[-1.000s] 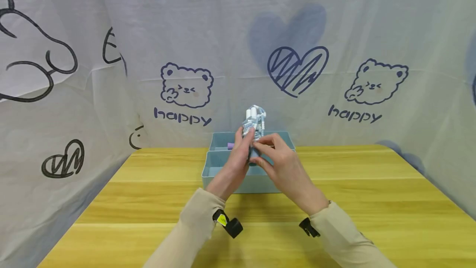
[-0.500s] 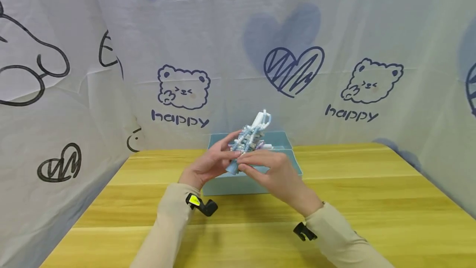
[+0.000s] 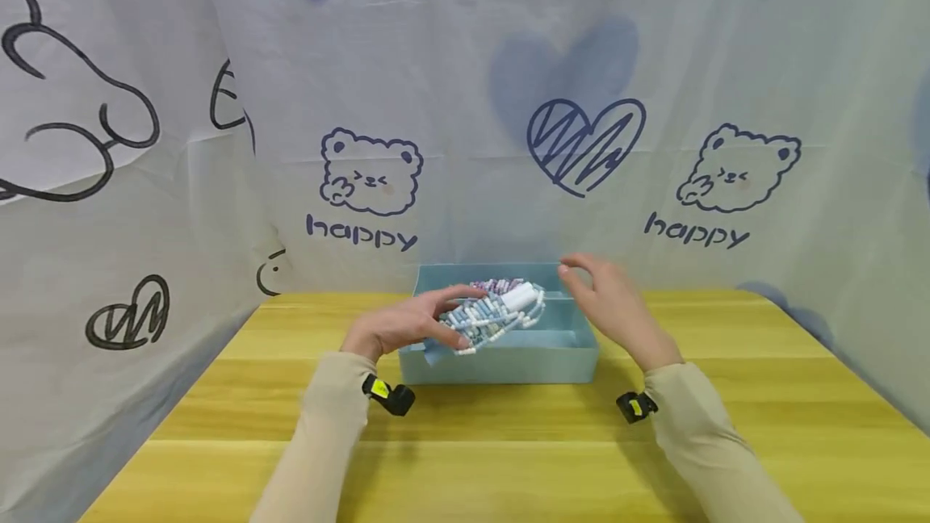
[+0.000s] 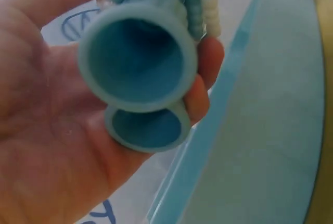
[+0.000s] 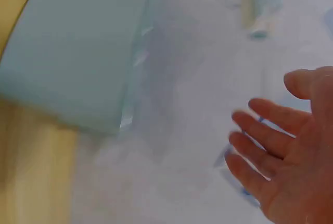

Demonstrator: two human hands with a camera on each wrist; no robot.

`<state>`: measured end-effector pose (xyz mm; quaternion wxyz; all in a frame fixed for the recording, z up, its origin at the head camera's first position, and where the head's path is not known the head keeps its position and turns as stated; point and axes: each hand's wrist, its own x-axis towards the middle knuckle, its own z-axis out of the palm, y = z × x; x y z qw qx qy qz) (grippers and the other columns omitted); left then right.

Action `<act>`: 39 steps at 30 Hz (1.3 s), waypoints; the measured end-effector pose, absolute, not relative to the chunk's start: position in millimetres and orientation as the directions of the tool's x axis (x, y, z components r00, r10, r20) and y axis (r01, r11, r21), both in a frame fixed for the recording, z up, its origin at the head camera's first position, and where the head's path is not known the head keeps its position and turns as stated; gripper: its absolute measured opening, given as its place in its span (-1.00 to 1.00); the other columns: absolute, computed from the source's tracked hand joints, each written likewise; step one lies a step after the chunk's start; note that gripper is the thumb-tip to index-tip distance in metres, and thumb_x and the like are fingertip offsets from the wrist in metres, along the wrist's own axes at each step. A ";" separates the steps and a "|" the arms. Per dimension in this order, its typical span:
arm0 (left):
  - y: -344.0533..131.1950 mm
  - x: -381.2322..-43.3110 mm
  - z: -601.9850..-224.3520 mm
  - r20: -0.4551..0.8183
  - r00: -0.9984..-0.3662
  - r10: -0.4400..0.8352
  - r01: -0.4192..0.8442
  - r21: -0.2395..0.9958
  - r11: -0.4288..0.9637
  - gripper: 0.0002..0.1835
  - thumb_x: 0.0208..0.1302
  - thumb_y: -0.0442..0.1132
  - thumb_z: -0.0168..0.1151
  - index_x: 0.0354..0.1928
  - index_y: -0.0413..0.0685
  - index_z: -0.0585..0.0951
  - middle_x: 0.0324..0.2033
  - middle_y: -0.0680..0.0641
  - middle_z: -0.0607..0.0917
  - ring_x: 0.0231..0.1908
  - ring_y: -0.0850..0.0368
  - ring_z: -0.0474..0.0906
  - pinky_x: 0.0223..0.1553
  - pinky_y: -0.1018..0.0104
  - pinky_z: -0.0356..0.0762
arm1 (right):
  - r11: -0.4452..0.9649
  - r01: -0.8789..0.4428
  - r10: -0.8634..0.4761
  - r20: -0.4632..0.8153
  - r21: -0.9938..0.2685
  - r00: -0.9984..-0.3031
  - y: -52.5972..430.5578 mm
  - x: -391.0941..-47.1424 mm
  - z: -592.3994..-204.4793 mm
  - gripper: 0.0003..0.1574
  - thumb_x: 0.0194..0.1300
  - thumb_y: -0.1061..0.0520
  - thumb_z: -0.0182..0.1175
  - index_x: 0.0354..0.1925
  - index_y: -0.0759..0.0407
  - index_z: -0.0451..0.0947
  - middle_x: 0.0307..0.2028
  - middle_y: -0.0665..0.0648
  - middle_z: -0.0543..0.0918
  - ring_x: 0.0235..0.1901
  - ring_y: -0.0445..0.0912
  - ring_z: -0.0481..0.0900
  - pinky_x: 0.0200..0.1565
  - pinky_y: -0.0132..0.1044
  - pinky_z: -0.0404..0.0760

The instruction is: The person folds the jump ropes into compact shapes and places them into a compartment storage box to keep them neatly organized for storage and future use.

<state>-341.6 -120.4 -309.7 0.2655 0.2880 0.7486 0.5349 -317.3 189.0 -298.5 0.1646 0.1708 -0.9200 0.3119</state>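
Note:
My left hand holds a bundled jump rope with light blue and white beads, its thumb and fingers wrapped round it above the box's left part. Two hollow blue handle ends point out of the palm in the left wrist view. At the bundle's other end, white cylinders and a loop of beads stick out to the right. My right hand is raised by the box's right rear corner, fingers loosely bent, holding nothing; its palm shows bare in the right wrist view.
A light blue box stands on the yellow wooden table, a divider splitting it into front and rear compartments. Purple and white beads show in the rear one. Behind hangs a printed white curtain.
My right hand has let go of the jump rope and moved off to the right. The bundle, upright before, has tipped over to the right in my left hand.

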 end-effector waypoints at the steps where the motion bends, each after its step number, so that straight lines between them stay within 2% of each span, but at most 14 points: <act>1: -116.9 -340.3 -310.5 -0.103 -0.688 0.718 0.168 0.940 0.296 -0.14 0.06 -0.26 0.46 0.41 0.37 0.33 0.38 -0.09 0.26 0.24 -0.09 0.31 0.23 0.01 0.33 | 0.780 -0.404 -0.227 0.387 -0.478 -0.894 192.7 -325.2 -304.6 -0.34 0.54 -0.15 -0.08 0.32 0.30 0.37 0.25 0.34 0.46 0.24 0.26 0.38 0.25 0.16 0.32; 3: -110.1 -338.6 -312.3 -0.115 -0.670 0.733 0.206 0.920 0.333 -0.14 0.04 -0.24 0.48 0.40 0.41 0.35 0.43 -0.04 0.20 0.34 -0.11 0.18 0.29 -0.06 0.24 | 0.837 -0.387 -0.261 0.338 -0.388 -0.904 198.6 -339.9 -319.4 -0.28 0.55 -0.14 -0.09 0.38 0.35 0.25 0.33 0.38 0.35 0.33 0.29 0.25 0.33 0.16 0.17; 6: -101.9 -337.0 -314.0 -0.105 -0.646 0.756 0.305 0.872 0.382 -0.14 0.01 -0.21 0.48 0.39 0.42 0.36 0.47 0.07 0.13 0.43 -0.08 0.03 0.32 -0.10 0.17 | 0.884 -0.364 -0.294 0.256 -0.293 -0.921 203.7 -356.5 -342.7 -0.23 0.55 -0.11 -0.10 0.43 0.43 0.12 0.37 0.45 0.23 0.36 0.33 0.16 0.36 0.17 0.08; 11: -94.3 -334.0 -313.0 -0.102 -0.616 0.781 0.403 0.811 0.423 -0.14 0.02 -0.20 0.47 0.39 0.43 0.34 0.45 0.13 0.17 0.41 -0.09 0.08 0.29 -0.15 0.20 | 0.921 -0.294 -0.251 0.188 -0.254 -0.949 205.3 -367.3 -364.2 -0.23 0.57 -0.09 -0.15 0.46 0.42 0.04 0.42 0.45 0.11 0.40 0.33 0.06 0.37 0.20 0.03; 19: -87.1 -326.3 -313.0 -0.170 -0.591 0.789 0.418 0.772 0.479 -0.15 0.02 -0.16 0.45 0.38 0.50 0.34 0.41 0.19 0.23 0.38 0.00 0.12 0.22 -0.10 0.30 | 0.943 -0.243 -0.232 0.073 -0.227 -0.970 196.7 -374.3 -367.2 0.00 0.49 -0.40 -0.27 0.54 0.23 -0.13 0.52 0.33 -0.17 0.47 0.29 -0.35 0.34 0.31 -0.38; 26: -63.2 -305.3 -303.7 -0.223 -0.550 0.804 0.483 0.701 0.525 -0.13 0.04 -0.29 0.46 0.39 0.44 0.35 0.42 0.17 0.25 0.41 0.04 0.11 0.27 -0.05 0.28 | 0.949 -0.249 -0.237 0.083 -0.195 -0.968 195.1 -376.3 -369.0 0.07 0.44 -0.47 -0.25 0.54 0.21 -0.12 0.51 0.34 -0.16 0.47 0.31 -0.32 0.35 0.29 -0.39; 28: -61.6 -299.5 -295.5 -0.221 -0.565 0.795 0.512 0.661 0.548 -0.11 0.03 -0.33 0.47 0.39 0.45 0.35 0.41 0.17 0.26 0.39 0.09 0.15 0.27 0.00 0.29 | 0.951 -0.250 -0.238 0.088 -0.181 -0.967 195.3 -376.8 -369.3 0.07 0.43 -0.47 -0.23 0.55 0.20 -0.12 0.51 0.35 -0.15 0.47 0.31 -0.32 0.35 0.29 -0.40; 30: -66.4 -296.0 -285.6 -0.192 -0.599 0.778 0.533 0.628 0.566 -0.10 0.00 -0.36 0.47 0.38 0.45 0.36 0.37 0.12 0.34 0.29 0.07 0.29 0.18 0.06 0.41 | 0.952 -0.252 -0.241 0.082 -0.176 -0.967 195.3 -376.9 -369.8 0.06 0.44 -0.45 -0.22 0.55 0.21 -0.13 0.51 0.35 -0.16 0.47 0.31 -0.33 0.35 0.29 -0.40; 31: -70.6 -295.0 -279.9 -0.167 -0.623 0.764 0.541 0.613 0.575 -0.08 -0.02 -0.38 0.48 0.37 0.46 0.37 0.35 0.09 0.36 0.22 0.06 0.35 0.13 0.10 0.45 | 0.953 -0.251 -0.242 0.074 -0.170 -0.968 195.7 -376.9 -370.2 -0.03 0.50 -0.36 -0.23 0.55 0.21 -0.14 0.51 0.35 -0.18 0.47 0.30 -0.35 0.35 0.29 -0.40; 34: -85.9 -295.7 -265.6 -0.071 -0.701 0.710 0.556 0.568 0.606 -0.07 -0.04 -0.43 0.47 0.37 0.44 0.38 0.32 0.02 0.39 0.05 0.06 0.43 -0.03 0.18 0.52 | 0.956 -0.244 -0.239 0.050 -0.164 -0.970 196.4 -377.0 -372.2 -0.11 0.54 -0.25 -0.24 0.56 0.18 -0.19 0.52 0.32 -0.23 0.47 0.27 -0.40 0.36 0.28 -0.40; 35: -90.9 -297.6 -262.9 -0.042 -0.724 0.689 0.554 0.561 0.616 -0.08 -0.03 -0.45 0.46 0.37 0.42 0.38 0.32 -0.01 0.38 0.00 0.06 0.44 -0.08 0.20 0.54 | 0.955 -0.243 -0.238 0.048 -0.168 -0.970 196.5 -376.9 -372.5 -0.11 0.54 -0.25 -0.25 0.56 0.18 -0.19 0.52 0.32 -0.23 0.47 0.27 -0.40 0.36 0.28 -0.39; 37: -98.8 -303.7 -260.4 0.004 -0.757 0.654 0.556 0.529 0.640 -0.07 -0.01 -0.49 0.44 0.39 0.38 0.37 0.37 -0.02 0.33 0.05 0.05 0.42 -0.09 0.20 0.55 | 0.954 -0.241 -0.235 0.052 -0.181 -0.971 195.8 -377.0 -372.3 -0.10 0.53 -0.28 -0.27 0.56 0.18 -0.19 0.52 0.32 -0.23 0.47 0.26 -0.40 0.36 0.28 -0.39; 39: -102.7 -313.5 -262.0 0.018 -0.773 0.634 0.557 0.499 0.664 -0.06 0.01 -0.53 0.40 0.41 0.35 0.35 0.40 -0.02 0.31 0.08 0.05 0.41 -0.12 0.22 0.55 | 0.950 -0.236 -0.228 0.066 -0.204 -0.972 194.3 -377.7 -371.4 0.02 0.47 -0.44 -0.31 0.56 0.17 -0.18 0.52 0.32 -0.22 0.48 0.27 -0.38 0.36 0.27 -0.40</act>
